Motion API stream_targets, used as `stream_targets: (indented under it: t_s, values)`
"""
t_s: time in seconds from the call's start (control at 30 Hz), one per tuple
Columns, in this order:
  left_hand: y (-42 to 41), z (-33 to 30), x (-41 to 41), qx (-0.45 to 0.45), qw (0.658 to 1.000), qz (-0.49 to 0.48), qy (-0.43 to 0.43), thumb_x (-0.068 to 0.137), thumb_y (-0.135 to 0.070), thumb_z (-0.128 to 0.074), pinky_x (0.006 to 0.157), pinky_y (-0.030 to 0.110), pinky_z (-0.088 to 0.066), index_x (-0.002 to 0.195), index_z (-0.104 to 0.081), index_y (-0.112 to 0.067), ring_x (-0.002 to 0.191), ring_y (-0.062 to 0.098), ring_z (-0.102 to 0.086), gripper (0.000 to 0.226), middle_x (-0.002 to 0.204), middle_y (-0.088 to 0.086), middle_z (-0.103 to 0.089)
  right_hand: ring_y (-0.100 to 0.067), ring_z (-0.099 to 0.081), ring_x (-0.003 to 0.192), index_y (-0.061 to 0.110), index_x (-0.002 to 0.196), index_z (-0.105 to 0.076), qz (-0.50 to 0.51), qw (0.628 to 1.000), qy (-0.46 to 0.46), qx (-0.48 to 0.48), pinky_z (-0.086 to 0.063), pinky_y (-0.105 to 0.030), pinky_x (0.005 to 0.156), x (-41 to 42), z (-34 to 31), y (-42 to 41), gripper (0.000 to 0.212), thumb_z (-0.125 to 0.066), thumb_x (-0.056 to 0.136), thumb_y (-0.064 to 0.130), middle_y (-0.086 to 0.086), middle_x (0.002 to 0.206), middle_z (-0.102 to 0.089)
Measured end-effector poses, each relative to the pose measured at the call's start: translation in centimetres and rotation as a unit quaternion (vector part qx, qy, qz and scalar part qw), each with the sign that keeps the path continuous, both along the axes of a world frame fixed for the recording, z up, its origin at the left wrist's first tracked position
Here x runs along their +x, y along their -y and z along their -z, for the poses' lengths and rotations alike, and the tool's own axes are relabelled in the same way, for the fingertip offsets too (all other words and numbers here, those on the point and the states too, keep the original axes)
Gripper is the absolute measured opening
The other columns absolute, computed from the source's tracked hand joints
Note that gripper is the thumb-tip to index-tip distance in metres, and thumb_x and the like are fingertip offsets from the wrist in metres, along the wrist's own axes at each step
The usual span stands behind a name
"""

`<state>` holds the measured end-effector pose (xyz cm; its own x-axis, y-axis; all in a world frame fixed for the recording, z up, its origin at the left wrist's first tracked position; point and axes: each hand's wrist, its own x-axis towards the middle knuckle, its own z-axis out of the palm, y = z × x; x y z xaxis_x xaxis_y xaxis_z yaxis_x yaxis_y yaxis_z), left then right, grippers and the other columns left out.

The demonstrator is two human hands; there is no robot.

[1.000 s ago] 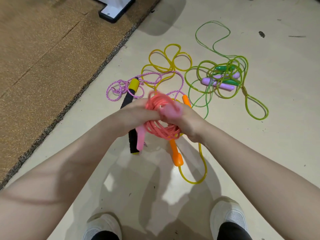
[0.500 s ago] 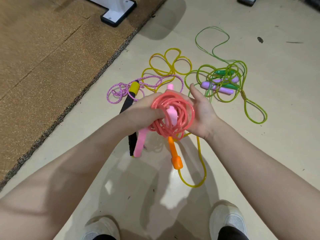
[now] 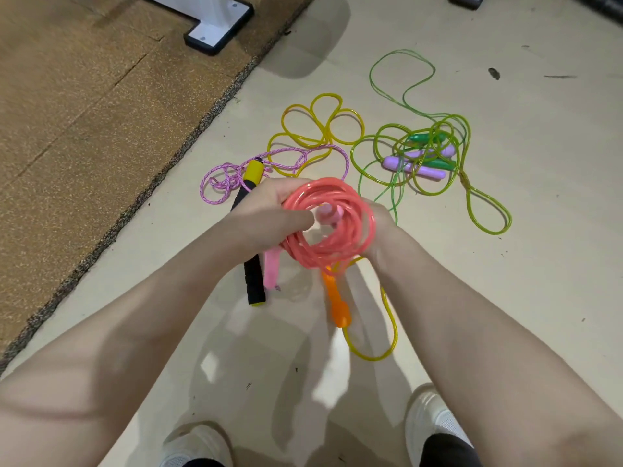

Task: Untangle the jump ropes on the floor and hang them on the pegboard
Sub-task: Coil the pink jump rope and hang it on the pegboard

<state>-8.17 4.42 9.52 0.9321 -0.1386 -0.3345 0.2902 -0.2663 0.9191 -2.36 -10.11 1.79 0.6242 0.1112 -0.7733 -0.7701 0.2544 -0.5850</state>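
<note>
A coiled pink jump rope (image 3: 332,227) hangs between my hands above the floor. My left hand (image 3: 266,217) grips its left side, and one pink handle (image 3: 272,269) dangles below that fist. My right hand (image 3: 379,230) holds the coil's right side, mostly hidden behind it; a second pink handle (image 3: 328,212) shows blurred inside the coil. On the floor lie a yellow rope (image 3: 320,126) with an orange handle (image 3: 337,306), a purple braided rope (image 3: 222,183) with black-and-yellow handles (image 3: 253,284), and a green rope (image 3: 435,143) tangled around lilac and green handles.
A brown mat (image 3: 84,106) covers the floor on the left, its dark edge running diagonally. A white stand foot (image 3: 219,26) sits on the mat at the top. My two white shoes (image 3: 435,426) are at the bottom.
The pink coil has opened into a rounder, wider loop. My right hand has closed back onto its right side after being spread open half a second ago. The view has shifted slightly.
</note>
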Motion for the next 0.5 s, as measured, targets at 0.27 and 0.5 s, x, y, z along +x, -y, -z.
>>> stream_targets:
  t_s: [0.27, 0.5]
  values:
    - [0.4, 1.6, 0.4, 0.064, 0.995, -0.031, -0.070, 0.067, -0.019, -0.059, 0.054, 0.023, -0.041, 0.071, -0.065, -0.023, 0.053, 0.014, -0.047, 0.008, 0.054, -0.005, -0.049, -0.026, -0.052, 0.113, 0.014, 0.133, -0.045, -0.307, 0.910, 0.077, -0.266, -0.043, -0.041, 0.100, 2.3, -0.9, 2.5, 0.057, -0.026, 0.097, 0.054, -0.012, 0.128, -0.052]
    - [1.9, -2.8, 4.6, 0.036, 0.999, -0.015, 0.022, 0.080, 0.005, -0.060, 0.047, 0.012, -0.038, 0.080, -0.064, -0.013, 0.046, -0.002, -0.048, 0.018, 0.050, -0.014, -0.054, -0.010, -0.063, 0.074, 0.012, 0.093, -0.062, -0.340, 0.907, 0.247, 0.021, -0.052, -0.021, 0.072, 4.2, -9.0, 2.4, 0.022, -0.050, 0.094, 0.031, 0.000, 0.081, -0.066]
